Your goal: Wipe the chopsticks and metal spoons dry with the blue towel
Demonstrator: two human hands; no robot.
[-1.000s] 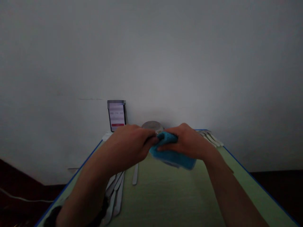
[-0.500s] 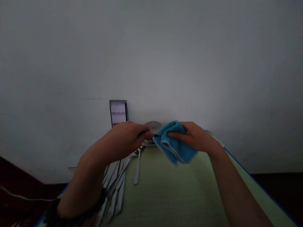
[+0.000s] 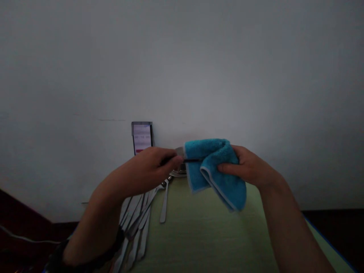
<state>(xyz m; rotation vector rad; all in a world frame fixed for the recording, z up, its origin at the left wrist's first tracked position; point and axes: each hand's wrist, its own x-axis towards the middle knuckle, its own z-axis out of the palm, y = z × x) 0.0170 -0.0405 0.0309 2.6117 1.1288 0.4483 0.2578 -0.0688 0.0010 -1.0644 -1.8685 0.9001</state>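
Observation:
A thin, dark-looking piece of cutlery (image 3: 192, 160) is pinched between the thumb and fingers of my left hand (image 3: 156, 163); its kind cannot be made out. Its other end runs into the folds of a blue cloth (image 3: 227, 185) with a pale hem. My right hand (image 3: 247, 167) grips that cloth, thumb on the near side, so the far part of the cutlery is hidden. Behind the hands and cloth, a round metal dish (image 3: 178, 175) is partly covered from view.
Several knives and other cutlery (image 3: 143, 239) lie in a loose pile left of centre on the green table (image 3: 204, 239). One separate utensil (image 3: 163, 208) lies beside them, handle toward me. A phone (image 3: 142, 137) leans against the wall (image 3: 227, 76).
My right hand and the cloth have moved right, away from my left hand. More of the cutlery shows between them, and the cloth is spread wider. My left hand has barely moved.

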